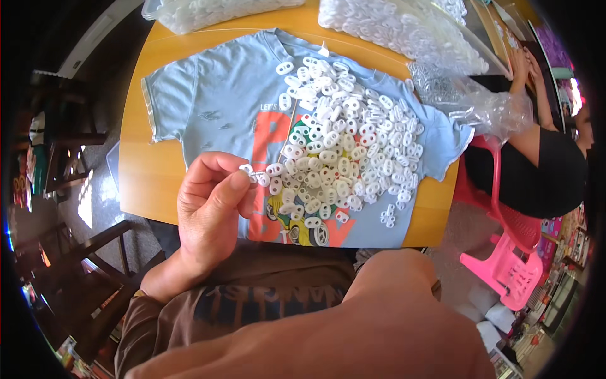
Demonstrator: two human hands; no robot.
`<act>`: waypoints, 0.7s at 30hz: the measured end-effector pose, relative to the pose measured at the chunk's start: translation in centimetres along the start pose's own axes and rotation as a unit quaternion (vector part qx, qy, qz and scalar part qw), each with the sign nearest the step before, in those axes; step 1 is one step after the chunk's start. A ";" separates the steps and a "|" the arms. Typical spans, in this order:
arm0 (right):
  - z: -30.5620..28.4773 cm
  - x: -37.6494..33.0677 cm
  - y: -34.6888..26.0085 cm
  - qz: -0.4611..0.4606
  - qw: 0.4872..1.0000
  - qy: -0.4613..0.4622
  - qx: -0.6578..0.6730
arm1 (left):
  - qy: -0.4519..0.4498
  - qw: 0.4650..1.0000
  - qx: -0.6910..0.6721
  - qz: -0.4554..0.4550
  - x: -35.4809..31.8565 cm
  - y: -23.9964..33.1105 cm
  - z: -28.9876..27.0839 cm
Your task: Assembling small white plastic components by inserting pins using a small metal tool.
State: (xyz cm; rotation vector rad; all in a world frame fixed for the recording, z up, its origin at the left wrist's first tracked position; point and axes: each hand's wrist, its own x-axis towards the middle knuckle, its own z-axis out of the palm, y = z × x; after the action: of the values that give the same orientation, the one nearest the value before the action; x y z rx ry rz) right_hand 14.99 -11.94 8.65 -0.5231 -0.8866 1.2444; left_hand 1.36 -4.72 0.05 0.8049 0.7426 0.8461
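Observation:
My left hand (211, 205) is closed in a pinch, thumb against forefinger. Between the tips is a small white plastic two-hole piece (245, 168), with a thin metal bit beside it. Just right of those fingertips begins a wide heap of similar white two-hole pieces (341, 139), spread over a light blue T-shirt (221, 82) with an orange print. A thin rod (291, 126) lies along the heap's left side. Very near the camera at the bottom is my right hand (341, 335), raised with its back showing; its fingers are not clearly visible.
Clear tubs of white pieces, one left (227, 14) and one right (404, 31), stand at the back of the wooden table (142, 170). A clear plastic bag (442, 88) of small metallic bits lies at the right. Beyond are a pink chair (505, 265) and another person's arms (536, 76).

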 end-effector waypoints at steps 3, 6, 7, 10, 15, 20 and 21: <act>0.6 -2.9 -1.5 -0.024 0.999 0.023 -0.016 | 0.014 1.000 -0.006 -0.006 -0.6 0.4 -0.3; 1.1 -2.8 -0.8 -0.036 0.998 0.031 -0.038 | -0.006 1.000 -0.013 -0.014 -0.3 -0.2 -0.3; 1.1 -2.6 -0.5 -0.033 0.998 0.030 -0.042 | 0.001 1.000 -0.011 -0.015 -0.4 -0.2 -0.3; -0.2 -2.9 -1.2 -0.026 0.997 0.033 -0.066 | 0.009 1.000 -0.009 -0.014 -0.6 -0.2 -0.9; 0.3 -2.3 -0.5 -0.018 0.992 0.051 -0.118 | -0.011 1.000 -0.016 -0.019 -0.3 0.0 -0.8; -4.0 -3.5 -3.8 -0.019 0.989 0.050 -0.140 | -0.007 1.000 -0.023 -0.010 -0.4 0.1 -1.9; -3.7 -4.0 -3.3 -0.021 0.988 0.052 -0.146 | -0.005 1.000 -0.026 -0.009 -0.4 0.1 -1.9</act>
State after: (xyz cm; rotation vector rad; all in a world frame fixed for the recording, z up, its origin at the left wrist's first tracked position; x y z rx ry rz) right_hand 19.70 -16.18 7.90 -0.7920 -0.9924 1.0450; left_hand -0.43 -4.45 -0.69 0.7551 0.7158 0.8416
